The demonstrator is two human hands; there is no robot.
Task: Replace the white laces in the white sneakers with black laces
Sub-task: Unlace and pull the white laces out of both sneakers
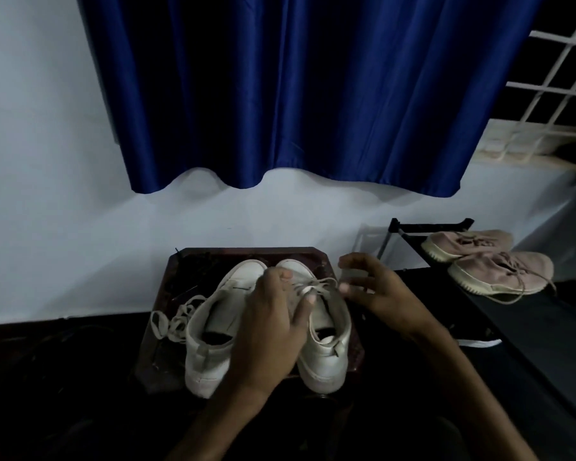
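Note:
Two white sneakers stand side by side, toes away from me, on a dark wooden stool (316,252). The left sneaker (210,331) has no lace in it. A loose white lace (173,319) lies coiled beside it at the stool's left edge. My left hand (273,327) rests over the right sneaker (326,347) and pinches its white lace (320,286) near the tongue. To the right, my right hand (369,287) pinches an end of the same lace, fingers curled. Thin dark strands (187,291), possibly black laces, lie on the stool behind the loose lace.
A black shoe rack (512,327) stands at the right with a pair of pink sneakers (499,267) on top. A blue curtain (296,94) hangs on the pale wall behind. A window grille (559,78) is at upper right. The floor is dark.

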